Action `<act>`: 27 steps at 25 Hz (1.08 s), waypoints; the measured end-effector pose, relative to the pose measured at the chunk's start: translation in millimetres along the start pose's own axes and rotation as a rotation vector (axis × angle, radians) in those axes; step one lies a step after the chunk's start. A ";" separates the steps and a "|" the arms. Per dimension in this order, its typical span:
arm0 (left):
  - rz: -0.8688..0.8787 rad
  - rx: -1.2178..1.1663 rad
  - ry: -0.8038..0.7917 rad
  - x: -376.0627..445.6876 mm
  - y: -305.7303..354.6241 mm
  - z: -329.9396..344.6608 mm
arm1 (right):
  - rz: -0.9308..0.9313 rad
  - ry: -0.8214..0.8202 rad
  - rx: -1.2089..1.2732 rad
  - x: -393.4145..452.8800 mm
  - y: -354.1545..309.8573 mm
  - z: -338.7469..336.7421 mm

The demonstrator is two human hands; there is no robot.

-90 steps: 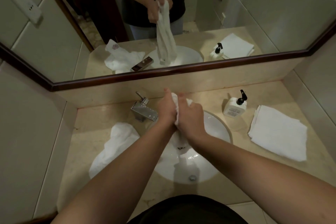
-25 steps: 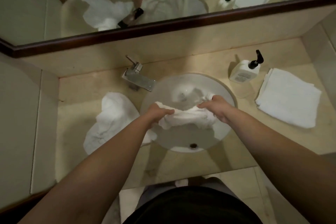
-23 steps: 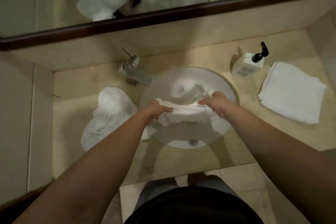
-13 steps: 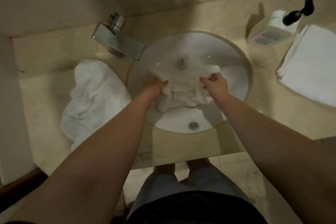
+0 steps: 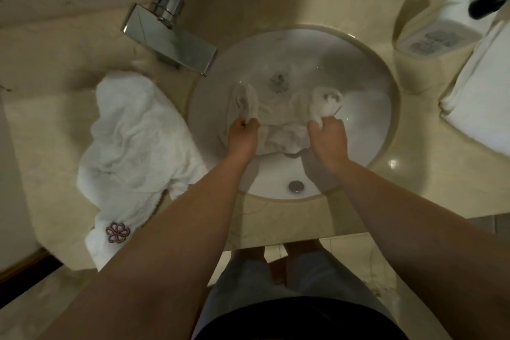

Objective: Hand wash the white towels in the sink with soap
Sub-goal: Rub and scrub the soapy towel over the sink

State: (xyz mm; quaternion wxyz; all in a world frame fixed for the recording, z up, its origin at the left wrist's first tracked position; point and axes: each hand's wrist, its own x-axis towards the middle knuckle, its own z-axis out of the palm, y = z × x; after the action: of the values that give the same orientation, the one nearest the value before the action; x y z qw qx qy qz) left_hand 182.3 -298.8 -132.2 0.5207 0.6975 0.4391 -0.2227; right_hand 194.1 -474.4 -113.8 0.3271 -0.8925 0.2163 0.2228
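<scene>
A wet white towel (image 5: 281, 135) lies stretched across the round white sink (image 5: 367, 119), partly under water. My left hand (image 5: 242, 137) grips its left end and my right hand (image 5: 327, 139) grips its right end, fists closed, with bunched cloth sticking out past each. A crumpled white towel (image 5: 132, 152) with a pink flower emblem lies on the counter left of the sink. A folded white towel (image 5: 480, 96) sits at the right edge. The white soap bottle (image 5: 444, 27) with a black pump stands behind it.
A square chrome faucet (image 5: 171, 36) juts over the sink's upper left rim. The beige marble counter (image 5: 289, 223) ends just below the sink, with my feet and the tiled floor under it. A wall closes off the left side.
Earlier I held the towel up and wrung it above the basin; since then both hands have spread it and lowered it into the sink. My head has tilted down, so the mirror is out of view.
</scene>
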 end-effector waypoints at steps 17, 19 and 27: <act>0.472 -0.226 0.288 -143.0 96.4 -83.4 | -0.080 0.106 0.700 -104.2 -77.2 -149.4; 0.576 -0.208 0.251 -165.8 108.6 -93.6 | -0.108 0.095 0.730 -115.9 -88.0 -166.8; 0.975 -0.184 0.127 -226.7 159.3 -83.3 | -0.195 -0.085 1.080 -147.0 -175.7 -210.9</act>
State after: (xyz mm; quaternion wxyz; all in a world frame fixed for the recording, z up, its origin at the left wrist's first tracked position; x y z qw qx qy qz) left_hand 187.8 -319.8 156.3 0.5959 0.7848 0.1105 0.1294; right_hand 222.9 -460.8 196.0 0.7661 -0.6039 0.2030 0.0848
